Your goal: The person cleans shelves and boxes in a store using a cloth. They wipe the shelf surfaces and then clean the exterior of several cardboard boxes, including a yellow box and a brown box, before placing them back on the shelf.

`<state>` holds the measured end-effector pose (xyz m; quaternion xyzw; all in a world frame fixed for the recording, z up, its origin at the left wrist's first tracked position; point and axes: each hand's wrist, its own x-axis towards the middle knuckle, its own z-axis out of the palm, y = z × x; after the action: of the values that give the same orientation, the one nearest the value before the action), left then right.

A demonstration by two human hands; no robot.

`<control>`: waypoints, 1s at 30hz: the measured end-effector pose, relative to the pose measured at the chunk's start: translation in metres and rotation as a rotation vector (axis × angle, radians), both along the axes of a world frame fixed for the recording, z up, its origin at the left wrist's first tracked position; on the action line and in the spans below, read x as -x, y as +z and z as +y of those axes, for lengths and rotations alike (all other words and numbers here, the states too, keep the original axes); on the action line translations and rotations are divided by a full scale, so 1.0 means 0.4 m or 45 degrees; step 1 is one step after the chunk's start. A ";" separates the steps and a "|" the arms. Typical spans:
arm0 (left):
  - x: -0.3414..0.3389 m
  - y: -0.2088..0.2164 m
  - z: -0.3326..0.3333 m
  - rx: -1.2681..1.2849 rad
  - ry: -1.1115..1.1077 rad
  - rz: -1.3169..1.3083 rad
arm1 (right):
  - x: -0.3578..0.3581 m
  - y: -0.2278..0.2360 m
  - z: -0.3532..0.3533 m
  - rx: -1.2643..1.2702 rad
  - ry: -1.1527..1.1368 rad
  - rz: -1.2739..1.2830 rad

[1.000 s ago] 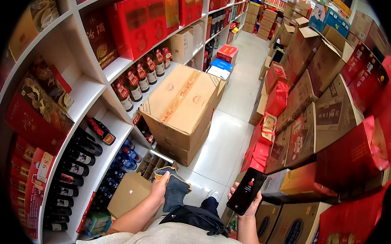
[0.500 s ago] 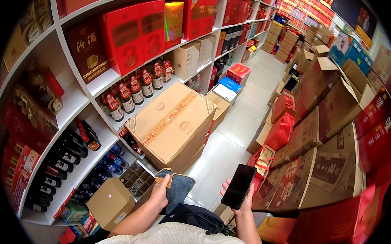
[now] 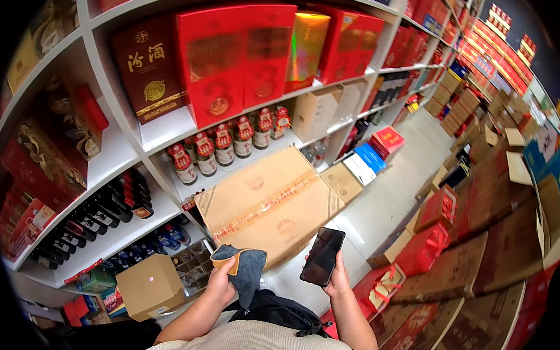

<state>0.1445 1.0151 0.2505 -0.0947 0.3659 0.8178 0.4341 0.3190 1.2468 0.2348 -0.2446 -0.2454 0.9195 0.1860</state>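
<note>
My left hand (image 3: 222, 283) is closed on a grey cloth (image 3: 249, 273) with an orange-brown edge, which hangs down from the fingers. In my right hand (image 3: 338, 278) lies a black smartphone (image 3: 322, 256), its dark screen facing up. Just beyond both hands stands a large tan cardboard box (image 3: 269, 203), shut with a printed strip of tape along its top. The cloth overlaps the near edge of this box in view; whether they touch I cannot tell.
White shelves (image 3: 119, 164) with bottles (image 3: 223, 148) and red gift boxes (image 3: 235, 58) run along the left. An opened brown carton (image 3: 150, 287) stands low at the left. Stacked cartons (image 3: 499, 231) and red gift bags (image 3: 420, 251) line the right side of the tiled aisle (image 3: 390, 188).
The view has turned, so shelves and the tan box appear farther right. My right hand with the smartphone has shifted slightly left, closer to the cloth. Both hands keep their holds.
</note>
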 end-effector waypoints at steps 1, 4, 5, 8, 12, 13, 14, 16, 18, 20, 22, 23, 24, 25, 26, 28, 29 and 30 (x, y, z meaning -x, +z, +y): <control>0.018 0.002 0.014 0.002 0.027 0.003 | 0.033 -0.009 0.025 -0.002 0.016 -0.071; 0.058 0.010 0.051 0.014 0.118 0.018 | 0.128 -0.039 0.098 -0.031 0.098 -0.162; 0.067 0.009 0.056 0.024 0.154 0.026 | 0.164 -0.040 0.112 -0.053 0.112 -0.222; 0.076 0.042 0.072 0.029 0.279 0.024 | 0.250 -0.071 0.164 -0.151 0.222 -0.345; 0.074 0.045 0.063 0.019 0.451 0.047 | 0.353 -0.103 0.208 -0.335 0.362 -0.438; 0.069 0.043 0.060 0.002 0.481 0.061 | 0.373 -0.112 0.227 -0.388 0.414 -0.446; 0.059 0.042 0.060 0.006 0.523 0.080 | 0.384 -0.123 0.240 -0.439 0.457 -0.468; 0.043 0.046 0.069 0.014 0.601 0.119 | 0.417 -0.139 0.263 -0.576 0.540 -0.501; 0.017 0.059 0.083 0.003 0.664 0.133 | 0.439 -0.152 0.277 -0.678 0.611 -0.513; -0.007 0.071 0.107 -0.034 0.717 0.120 | 0.451 -0.162 0.291 -0.737 0.661 -0.514; -0.029 0.079 0.133 -0.070 0.770 0.108 | 0.455 -0.164 0.298 -0.804 0.708 -0.497; -0.037 0.091 0.148 -0.105 0.800 0.107 | 0.456 -0.154 0.297 -0.835 0.721 -0.479; -0.047 0.091 0.162 -0.104 0.817 0.105 | 0.456 -0.146 0.297 -0.871 0.735 -0.464; -0.057 0.091 0.174 -0.099 0.836 0.102 | 0.456 -0.137 0.294 -0.906 0.752 -0.441; -0.063 0.092 0.192 -0.106 0.845 0.102 | 0.459 -0.143 0.308 -0.962 0.759 -0.432; -0.080 0.082 0.222 -0.079 0.860 0.061 | 0.457 -0.163 0.328 -1.116 0.770 -0.398; -0.088 0.085 0.240 -0.086 0.850 0.051 | 0.454 -0.173 0.338 -1.187 0.775 -0.387; -0.094 0.085 0.257 -0.083 0.846 0.047 | 0.454 -0.183 0.348 -1.280 0.773 -0.360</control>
<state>0.1823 1.1180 0.2847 -0.1800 0.2964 0.9275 0.1396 0.1373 1.3858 0.1615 -0.1658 -0.7312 0.6612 -0.0263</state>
